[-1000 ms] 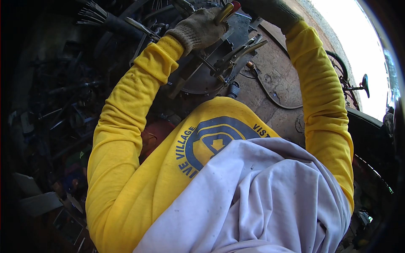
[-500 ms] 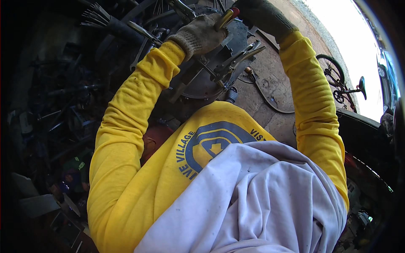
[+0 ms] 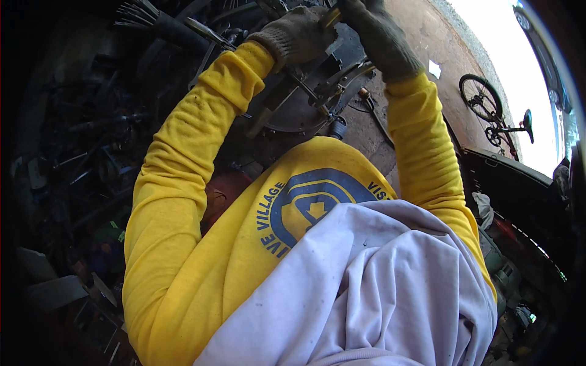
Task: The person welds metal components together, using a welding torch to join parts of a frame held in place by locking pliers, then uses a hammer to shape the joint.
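Observation:
Both hands wear grey-brown knit work gloves and are close together at the top edge. My left hand (image 3: 299, 38) is closed around a short brass-coloured tube (image 3: 331, 17). Against the tube's other side, my right hand (image 3: 383, 43) has its fingers curled, partly cut off by the frame; what lies inside them is hidden. Below the gloves stands a dark round metal workpiece (image 3: 287, 116). A locking plier (image 3: 332, 91) is clamped at its right side, with its handles reaching toward my right wrist. A second steel clamp handle (image 3: 207, 32) lies left of my left glove.
Thin rods (image 3: 137, 14) stick out of a dark tube at upper left. Dark metal scrap (image 3: 91, 140) crowds the left. A cable with a brass fitting (image 3: 365, 94) lies on the floor beside the workpiece. Farther right are white paper (image 3: 434, 69), a bicycle (image 3: 485, 100) and a car (image 3: 543, 46).
My right hand has moved left and down toward my left hand. The tube has shifted slightly up, and its red end has gone from sight. White paper on the floor has come into view.

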The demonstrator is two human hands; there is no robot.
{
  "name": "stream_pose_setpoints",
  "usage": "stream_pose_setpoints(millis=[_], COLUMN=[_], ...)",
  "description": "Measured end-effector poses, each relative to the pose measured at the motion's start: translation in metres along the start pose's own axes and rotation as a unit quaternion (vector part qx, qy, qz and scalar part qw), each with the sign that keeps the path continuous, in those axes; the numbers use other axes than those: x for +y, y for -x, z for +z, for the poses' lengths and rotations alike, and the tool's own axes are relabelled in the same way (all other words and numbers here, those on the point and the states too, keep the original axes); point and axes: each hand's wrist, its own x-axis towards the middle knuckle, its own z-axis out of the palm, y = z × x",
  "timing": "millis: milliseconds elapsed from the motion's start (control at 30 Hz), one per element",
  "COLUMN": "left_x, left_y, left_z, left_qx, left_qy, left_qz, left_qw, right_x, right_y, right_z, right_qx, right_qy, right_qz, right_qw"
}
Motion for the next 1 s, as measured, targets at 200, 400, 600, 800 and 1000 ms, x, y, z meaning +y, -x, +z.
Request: stream_pose_setpoints(millis=[200, 400, 600, 800, 1000], left_x=[-0.021, -0.015, -0.017, -0.028, -0.037], left_y=[-0.015, -0.015, 0.010, 0.088, 0.102], left_z=[0.024, 0.026, -0.014, -0.069, -0.018], left_qx=[0.116, 0.150, 0.158, 0.139, 0.162], left_qy=[0.067, -0.003, 0.066, 0.276, 0.027], left_qz=[0.139, 0.137, 0.166, -0.060, 0.090], left_qw=[0.981, 0.979, 0.971, 0.949, 0.982], right_x=[-0.018, 0.029, 0.022, 0.029, 0.027], right_y=[-0.008, -0.020, -0.008, 0.005, 0.006], right_z=[0.046, 0.036, 0.039, 0.043, 0.041], right_qx=[0.131, 0.165, 0.039, 0.157, 0.143], right_qy=[-0.091, 0.403, 0.241, 0.217, 0.328], right_qz=[0.141, -0.218, -0.177, -0.179, -0.305], right_qw=[0.977, 0.874, 0.954, 0.947, 0.882])
